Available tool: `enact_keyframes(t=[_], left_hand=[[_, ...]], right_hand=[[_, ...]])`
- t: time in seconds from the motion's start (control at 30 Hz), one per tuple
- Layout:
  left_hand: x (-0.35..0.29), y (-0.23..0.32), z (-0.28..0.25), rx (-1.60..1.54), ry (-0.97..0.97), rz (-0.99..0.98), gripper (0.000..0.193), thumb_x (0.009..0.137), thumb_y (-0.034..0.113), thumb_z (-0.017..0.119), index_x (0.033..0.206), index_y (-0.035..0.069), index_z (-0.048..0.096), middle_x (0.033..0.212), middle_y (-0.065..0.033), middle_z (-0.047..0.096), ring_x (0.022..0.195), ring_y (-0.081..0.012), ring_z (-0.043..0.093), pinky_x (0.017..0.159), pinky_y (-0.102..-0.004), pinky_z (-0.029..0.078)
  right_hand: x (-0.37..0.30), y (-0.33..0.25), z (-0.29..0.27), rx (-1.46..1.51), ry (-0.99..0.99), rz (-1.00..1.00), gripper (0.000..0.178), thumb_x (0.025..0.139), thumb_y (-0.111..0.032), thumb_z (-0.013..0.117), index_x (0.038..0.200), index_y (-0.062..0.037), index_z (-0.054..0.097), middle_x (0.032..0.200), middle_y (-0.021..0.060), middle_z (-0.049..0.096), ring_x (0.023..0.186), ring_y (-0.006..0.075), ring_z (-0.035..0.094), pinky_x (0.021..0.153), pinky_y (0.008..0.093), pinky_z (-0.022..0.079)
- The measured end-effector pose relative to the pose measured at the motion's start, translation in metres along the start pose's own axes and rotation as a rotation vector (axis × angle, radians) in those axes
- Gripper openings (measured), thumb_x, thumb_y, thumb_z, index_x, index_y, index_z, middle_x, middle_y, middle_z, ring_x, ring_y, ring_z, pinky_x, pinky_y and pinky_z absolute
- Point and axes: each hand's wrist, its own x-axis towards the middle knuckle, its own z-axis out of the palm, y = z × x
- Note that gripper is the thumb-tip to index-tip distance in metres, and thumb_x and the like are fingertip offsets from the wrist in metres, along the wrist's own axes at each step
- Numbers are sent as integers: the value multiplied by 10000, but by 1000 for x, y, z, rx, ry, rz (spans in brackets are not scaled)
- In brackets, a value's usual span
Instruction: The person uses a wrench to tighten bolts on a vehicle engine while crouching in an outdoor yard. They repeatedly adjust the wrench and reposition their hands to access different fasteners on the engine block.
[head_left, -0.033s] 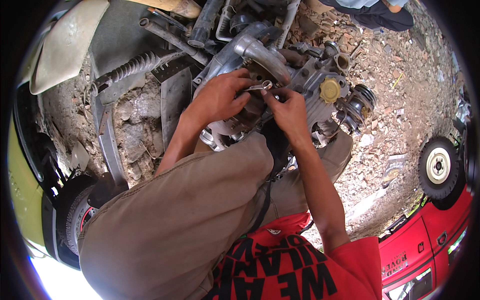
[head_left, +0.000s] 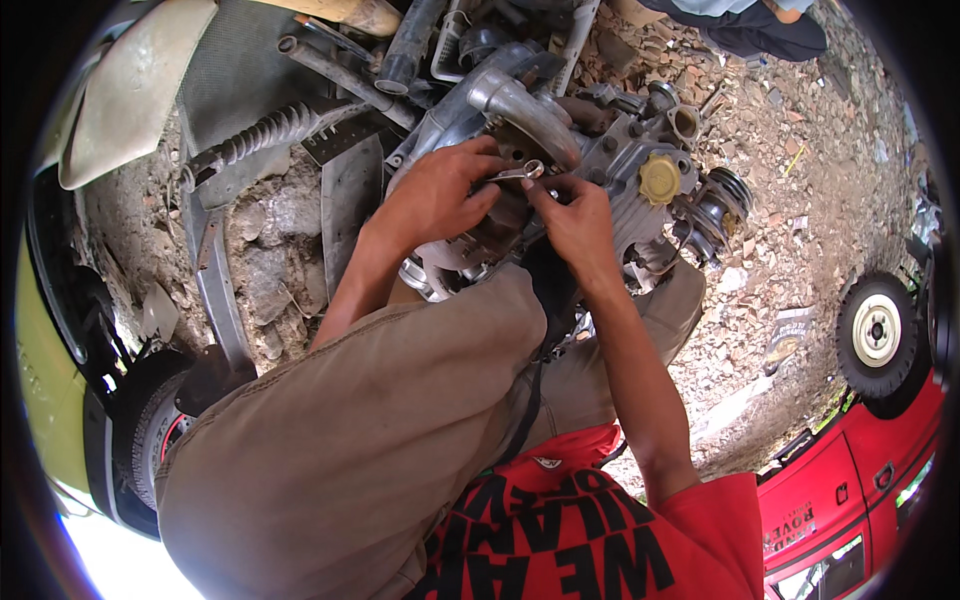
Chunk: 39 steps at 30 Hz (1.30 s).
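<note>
The left hand (head_left: 445, 195) pinched a wrench (head_left: 512, 175) in its fingers over the engine (head_left: 632, 215), the right hand (head_left: 580, 220) bunching its fingers by the ring end, grip unclear, and a loose pinch might have dropped it inside.

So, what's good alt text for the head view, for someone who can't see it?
The person's left hand holds a ring-ended wrench over a metal engine, with the right hand at its ring. A yellow cap sits on the engine; stony ground and a red vehicle show at right.
</note>
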Motion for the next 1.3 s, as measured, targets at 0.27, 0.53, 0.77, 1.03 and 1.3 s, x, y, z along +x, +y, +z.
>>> enact_keyframes(t=[0.27, 0.53, 0.77, 1.03, 1.3], left_hand=[[1, -1, 2, -22, 14, 20, 299, 831, 134, 640, 1101, 25, 706, 1190, -153, 627, 1036, -381, 627, 895, -455, 506], [2, 1, 0, -11, 17, 37, 284, 827, 118, 622, 1079, 15, 701, 1103, -149, 630, 970, -385, 632, 837, -465, 509], [2, 2, -1, -20, 21, 49, 297, 825, 116, 624, 1096, 21, 701, 1092, -150, 629, 961, -387, 631, 831, -463, 509], [2, 5, -4, -25, -16, 10, 305, 828, 120, 623, 1109, 30, 702, 1125, -148, 630, 983, -386, 631, 847, -459, 510], [1, 2, 0, -46, 43, 68, 286, 815, 84, 597, 1068, -26, 671, 1041, -175, 605, 965, -407, 609, 822, -458, 488]], right_hand=[[3, 9, 0, -14, 6, -44, 356, 847, -331, 756, 917, 18, 759, 661, 144, 675, 609, 176, 626, 597, 342, 477], [4, 5, -6, -29, -77, 15, 321, 885, -254, 759, 926, 63, 736, 647, 23, 632, 593, 53, 492, 526, 272, 379], [6, 13, -3, 107, -89, 13, 347, 887, -285, 760, 940, 57, 739, 635, -27, 582, 574, 44, 464, 520, 249, 337], [9, 0, -12, 192, -192, 132, 372, 878, -279, 768, 966, 78, 712, 629, -44, 549, 544, 39, 405, 498, 264, 270], [7, -3, -12, 153, -172, 128, 382, 869, -303, 780, 956, 64, 721, 620, -52, 534, 549, 39, 411, 498, 260, 271]])
